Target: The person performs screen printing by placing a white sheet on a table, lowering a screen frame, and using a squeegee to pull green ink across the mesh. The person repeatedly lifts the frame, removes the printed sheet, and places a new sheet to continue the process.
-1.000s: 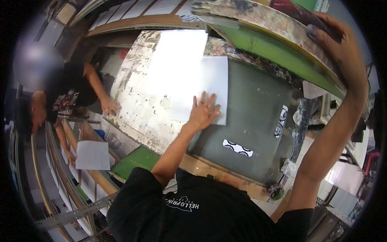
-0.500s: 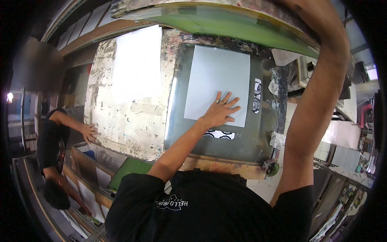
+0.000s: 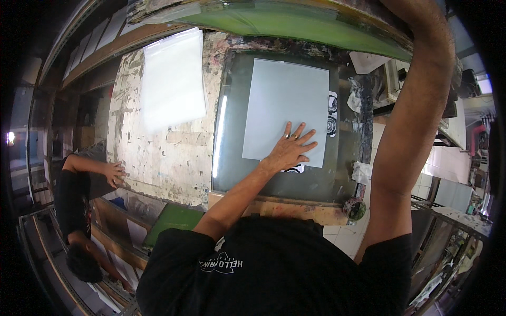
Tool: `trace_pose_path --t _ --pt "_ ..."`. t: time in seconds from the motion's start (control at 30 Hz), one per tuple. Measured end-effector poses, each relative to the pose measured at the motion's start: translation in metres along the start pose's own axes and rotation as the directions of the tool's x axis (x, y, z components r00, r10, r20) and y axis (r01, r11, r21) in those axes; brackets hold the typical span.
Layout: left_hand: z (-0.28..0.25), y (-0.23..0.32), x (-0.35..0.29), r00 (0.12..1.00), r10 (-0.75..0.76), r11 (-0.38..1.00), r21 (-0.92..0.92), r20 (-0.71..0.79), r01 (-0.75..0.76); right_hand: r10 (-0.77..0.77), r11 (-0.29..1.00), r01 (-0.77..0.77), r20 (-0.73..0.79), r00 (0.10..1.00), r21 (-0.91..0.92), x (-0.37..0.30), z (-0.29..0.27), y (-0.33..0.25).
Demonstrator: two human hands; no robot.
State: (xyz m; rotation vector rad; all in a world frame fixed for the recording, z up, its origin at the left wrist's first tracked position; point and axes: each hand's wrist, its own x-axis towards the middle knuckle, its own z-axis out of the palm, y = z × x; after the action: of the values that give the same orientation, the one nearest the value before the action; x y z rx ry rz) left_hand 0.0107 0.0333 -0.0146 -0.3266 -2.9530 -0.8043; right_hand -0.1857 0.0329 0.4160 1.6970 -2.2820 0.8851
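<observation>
A pale grey-blue sheet (image 3: 284, 100) lies on the dark, glossy print bed (image 3: 232, 174). My left hand (image 3: 291, 149) presses flat on its lower right part, fingers spread, with rings on two of them. Black-and-white patterned strips show from under the sheet: one strip (image 3: 332, 116) along its right edge, another strip (image 3: 293, 169) at its near edge. My right arm reaches up to a raised green screen frame (image 3: 295, 26) at the far side. The right hand (image 3: 410, 9) is at its right end, fingers cut off by the picture's top edge.
Left of the bed, a stack of white sheets (image 3: 174, 79) rests on a paint-stained board (image 3: 184, 158). Another person's hand (image 3: 113, 174) touches that board's left edge. Crumpled paper (image 3: 361, 172) and a tape roll (image 3: 354, 209) sit at the bed's right side.
The sheet has shifted slightly right and nearer under my left hand, covering more of both patterned strips. My right arm still reaches up to the raised frame.
</observation>
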Motion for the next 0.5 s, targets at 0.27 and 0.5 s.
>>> trace_pose_path --t 0.27,0.5 --pt "-0.002 0.006 0.005 0.997 -0.030 0.999 0.033 0.070 0.028 0.060 0.996 -0.061 0.021 0.998 0.065 -0.006 -0.001 -0.005" --pt "-0.026 0.001 0.002 0.993 -0.030 0.994 -0.104 -0.116 0.017 -0.122 0.990 0.108 -0.162 0.979 -0.094 -0.024 0.017 -0.019"
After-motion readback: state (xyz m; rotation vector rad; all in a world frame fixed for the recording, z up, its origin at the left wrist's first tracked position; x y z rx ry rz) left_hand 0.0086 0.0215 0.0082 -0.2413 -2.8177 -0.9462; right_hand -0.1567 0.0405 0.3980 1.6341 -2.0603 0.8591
